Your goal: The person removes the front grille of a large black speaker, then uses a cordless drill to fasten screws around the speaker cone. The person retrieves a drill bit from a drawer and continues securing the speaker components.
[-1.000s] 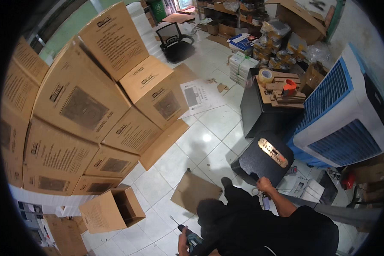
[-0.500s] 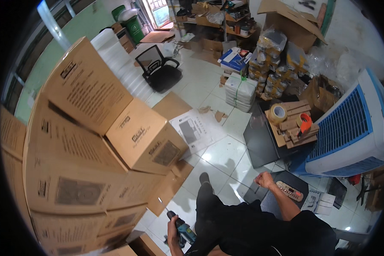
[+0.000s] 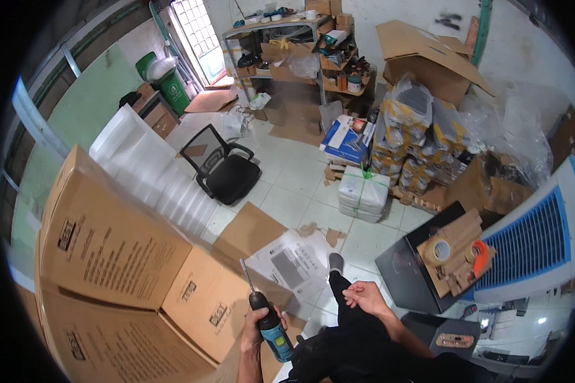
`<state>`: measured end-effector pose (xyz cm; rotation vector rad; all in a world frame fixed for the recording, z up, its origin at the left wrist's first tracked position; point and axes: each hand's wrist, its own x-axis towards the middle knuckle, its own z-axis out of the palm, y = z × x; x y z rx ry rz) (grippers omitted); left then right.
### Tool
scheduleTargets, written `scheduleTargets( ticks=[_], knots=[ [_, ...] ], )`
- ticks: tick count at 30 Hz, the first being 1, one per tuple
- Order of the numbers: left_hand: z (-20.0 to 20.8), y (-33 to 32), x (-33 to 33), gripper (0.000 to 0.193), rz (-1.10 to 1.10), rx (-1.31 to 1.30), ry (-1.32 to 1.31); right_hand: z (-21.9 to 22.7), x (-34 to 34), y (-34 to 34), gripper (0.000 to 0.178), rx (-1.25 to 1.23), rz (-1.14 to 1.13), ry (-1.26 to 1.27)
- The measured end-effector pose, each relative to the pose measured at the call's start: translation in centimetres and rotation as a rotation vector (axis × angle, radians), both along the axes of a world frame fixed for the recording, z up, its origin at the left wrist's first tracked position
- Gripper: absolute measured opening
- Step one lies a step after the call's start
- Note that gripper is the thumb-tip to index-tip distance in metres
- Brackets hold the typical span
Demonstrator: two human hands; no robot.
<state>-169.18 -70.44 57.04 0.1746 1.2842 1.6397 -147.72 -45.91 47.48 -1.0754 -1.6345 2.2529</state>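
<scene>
In my left hand is a teal-and-black cordless drill, its long bit pointing up and away from me. The fingers wrap around the drill's body beside the stacked brown cartons. My right hand hovers above my outstretched leg, thumb and fingers pinched together. Whatever may be between those fingertips is too small to make out. Right of that forearm, a control panel with knobs is set in a dark box-shaped unit.
A dark speaker-like cabinet carries wood strips, a tape roll and an orange tape dispenser. Beside it stands a blue-white air cooler. Ahead are a black office chair, flattened cardboard and a tied white bundle.
My view has shifted forward. The drill has come up beside the cartons. My right hand has moved left, away from the unit with the control panel, to above my leg.
</scene>
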Motion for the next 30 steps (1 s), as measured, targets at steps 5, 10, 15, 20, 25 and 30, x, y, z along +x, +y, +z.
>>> scheduleTargets(
  ticks=[5, 10, 15, 20, 25, 30],
  knots=[
    [0.1, 11.3, -9.5, 0.045, 0.11, 0.119, -0.045, 0.1, -10.7, 10.7, 0.019, -0.144, -0.019, 0.13],
    [2.2, 18.2, -18.6, 0.042, 0.175, 0.066, 0.039, 4.0, -20.5, 22.7, 0.024, -0.105, 0.067, 0.181],
    [3.0, 26.2, -26.2, 0.045, 0.33, -0.094, 0.107, 10.3, -29.9, 34.5, 0.035, -0.093, -0.029, 0.412],
    [0.5, 33.7, -34.4, 0.047, 0.317, -0.131, 0.134, 14.6, -38.1, 44.3, 0.043, -0.108, -0.148, 0.761],
    [-1.8, 44.2, -47.0, 0.05, 0.225, -0.075, 0.039, 16.4, -48.3, 52.6, 0.041, -0.093, -0.185, 0.776],
    [2.0, 56.2, -57.9, 0.053, 0.09, 0.163, 0.036, 17.3, -59.2, 58.9, 0.024, 0.25, -0.046, 0.503]
  ],
)
